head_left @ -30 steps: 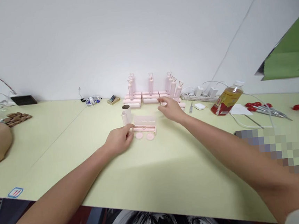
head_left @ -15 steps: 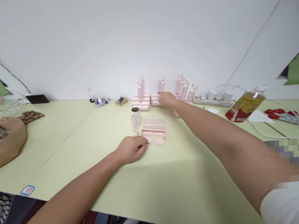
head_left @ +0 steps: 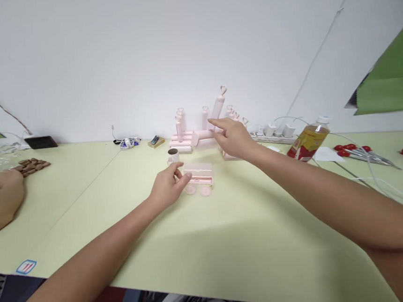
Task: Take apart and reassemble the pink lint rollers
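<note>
My right hand (head_left: pixel 233 136) grips a pink lint roller (head_left: pixel 203 136) that is tilted and raised at the back, its handle pointing up to a heart-shaped loop; the fingers hide part of it. My left hand (head_left: pixel 167 184) is open, thumb and fingers apart, over the left end of a pink roller case (head_left: pixel 204 180) with a clear curved cover (head_left: pixel 198 169). Two pale pink discs (head_left: pixel 205 191) lie in front of the case. Behind my left fingers stands a paper roll (head_left: pixel 173 154) with a brown core, partly hidden.
Several assembled pink lint rollers (head_left: pixel 180 143) stand by the wall. To the right are a power strip (head_left: pixel 278 136), a tilted bottle of yellow liquid (head_left: pixel 308 141), cables and red-handled tools (head_left: pixel 360 152). At the left, another person's hand (head_left: pixel 8 182) is beside brown pieces (head_left: pixel 31 166).
My right hand has lifted a lint roller from the back group and tilted it. My left hand has risen off the disc and opened. The view has shifted to the right.
</note>
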The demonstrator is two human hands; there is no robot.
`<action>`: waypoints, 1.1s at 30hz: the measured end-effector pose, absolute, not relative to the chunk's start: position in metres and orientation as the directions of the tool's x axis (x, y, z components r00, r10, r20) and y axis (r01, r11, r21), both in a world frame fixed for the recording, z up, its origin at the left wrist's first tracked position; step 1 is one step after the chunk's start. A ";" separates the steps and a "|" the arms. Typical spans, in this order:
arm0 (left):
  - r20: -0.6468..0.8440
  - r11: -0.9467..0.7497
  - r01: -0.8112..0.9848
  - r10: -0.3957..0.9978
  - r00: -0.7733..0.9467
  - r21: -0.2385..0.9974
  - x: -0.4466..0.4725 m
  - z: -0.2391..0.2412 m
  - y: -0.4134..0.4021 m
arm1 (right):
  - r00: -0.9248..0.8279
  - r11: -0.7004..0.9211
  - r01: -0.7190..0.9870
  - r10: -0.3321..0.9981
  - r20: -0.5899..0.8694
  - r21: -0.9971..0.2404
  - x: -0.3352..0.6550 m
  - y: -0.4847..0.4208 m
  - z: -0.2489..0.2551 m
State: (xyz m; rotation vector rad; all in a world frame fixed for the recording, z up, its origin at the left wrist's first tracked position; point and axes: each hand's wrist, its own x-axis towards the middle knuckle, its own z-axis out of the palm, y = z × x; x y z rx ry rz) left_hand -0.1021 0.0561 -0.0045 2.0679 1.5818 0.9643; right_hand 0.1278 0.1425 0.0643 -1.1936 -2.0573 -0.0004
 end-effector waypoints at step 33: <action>-0.128 -0.632 0.744 0.737 0.664 0.217 0.031 0.008 0.167 | 0.120 0.507 0.534 0.746 0.655 -0.676 0.215 0.039 -0.011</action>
